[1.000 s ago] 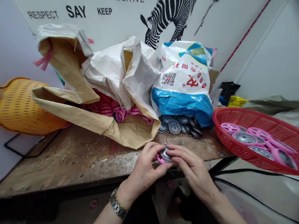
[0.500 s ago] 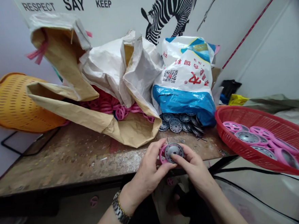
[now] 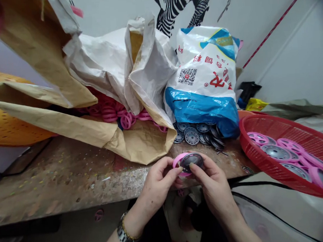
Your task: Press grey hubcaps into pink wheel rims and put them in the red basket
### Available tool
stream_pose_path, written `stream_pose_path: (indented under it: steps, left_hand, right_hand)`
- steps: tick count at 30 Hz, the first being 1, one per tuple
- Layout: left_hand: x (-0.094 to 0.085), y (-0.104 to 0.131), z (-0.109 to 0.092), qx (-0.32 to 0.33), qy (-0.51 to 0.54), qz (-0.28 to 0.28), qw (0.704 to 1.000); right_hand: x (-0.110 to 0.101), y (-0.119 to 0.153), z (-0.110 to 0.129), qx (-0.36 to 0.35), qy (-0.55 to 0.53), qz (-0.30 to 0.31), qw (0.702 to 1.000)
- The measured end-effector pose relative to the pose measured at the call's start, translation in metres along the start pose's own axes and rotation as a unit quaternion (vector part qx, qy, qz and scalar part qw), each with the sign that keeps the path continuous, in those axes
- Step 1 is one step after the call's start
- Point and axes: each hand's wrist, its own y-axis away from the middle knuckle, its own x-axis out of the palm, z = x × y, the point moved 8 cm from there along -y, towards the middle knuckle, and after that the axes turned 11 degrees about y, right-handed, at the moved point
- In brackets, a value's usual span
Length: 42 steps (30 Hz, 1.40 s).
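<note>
Slip risk: the glossy dark-grey round disc could skid off the pink plastic ring if the right hand presses off-centre.
Drop risk: a loose pinch could send either floorward past the worn wooden table.
Left hand: fingers pinch the ring.
Right hand: thumb on disc face, fingers behind.
Place: between both hands, disc overlapping ring.
Look: disc shiny, rim slotted; ring smooth, partly hidden.
</note>
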Motion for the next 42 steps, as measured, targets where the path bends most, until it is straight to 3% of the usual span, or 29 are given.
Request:
stream_pose_path:
  steps: [3,5,7,10,12,16,20,23,26,28,30,32,34,37,42]
  left_hand:
    - [-0.008,-0.007,0.000,-0.007,-0.005,-0.005,1.000]
    - [-0.015,-0.011,-0.002,0.000,-0.033,-0.009,0.999]
    - [-0.020,-0.015,-0.015,0.068,-0.118,-0.006,0.991]
    - [-0.019,-0.014,-0.043,0.227,-0.293,0.016,0.929]
    - [-0.016,-0.013,-0.050,0.284,-0.384,0.040,0.878]
    - [-0.015,-0.014,-0.046,0.299,-0.495,0.095,0.810]
    - [-0.009,-0.013,-0.041,0.299,-0.519,0.139,0.788]
    - [-0.004,-0.012,-0.035,0.270,-0.478,0.165,0.819]
    - [-0.006,-0.010,-0.029,0.208,-0.361,0.147,0.897]
    - [-0.014,-0.010,-0.019,0.128,-0.230,0.113,0.958]
    - [-0.022,-0.009,0.000,0.015,-0.084,0.080,0.993]
    - [-0.026,-0.007,0.017,-0.075,0.026,0.046,0.996]
    - [-0.031,-0.006,0.026,-0.107,0.080,0.006,0.991]
    - [-0.036,-0.004,0.028,-0.107,0.108,-0.043,0.987]
    - [-0.027,0.004,0.021,-0.079,0.094,-0.062,0.990]
  right_hand:
    - [0.000,-0.007,-0.004,0.032,-0.094,-0.045,0.994]
    - [0.005,-0.013,-0.008,0.075,-0.159,-0.042,0.983]
    - [0.012,-0.018,-0.013,0.129,-0.201,-0.015,0.971]
    - [0.023,-0.021,-0.019,0.207,-0.210,0.043,0.955]
    - [0.027,-0.023,-0.022,0.240,-0.195,0.071,0.948]
    - [0.028,-0.029,-0.022,0.261,-0.166,0.091,0.947]
    - [0.030,-0.030,-0.022,0.273,-0.152,0.103,0.944]
    - [0.030,-0.024,-0.025,0.298,-0.157,0.108,0.935]
    - [0.024,-0.022,-0.025,0.288,-0.164,0.075,0.940]
    - [0.020,-0.024,-0.022,0.260,-0.165,0.052,0.950]
    - [0.019,-0.026,-0.020,0.230,-0.158,0.040,0.960]
    - [0.022,-0.027,-0.019,0.199,-0.134,0.047,0.970]
    - [0.028,-0.026,-0.017,0.163,-0.092,0.068,0.980]
    - [0.034,-0.022,-0.012,0.099,-0.007,0.092,0.991]
    - [0.033,-0.008,-0.009,0.036,0.067,0.118,0.990]
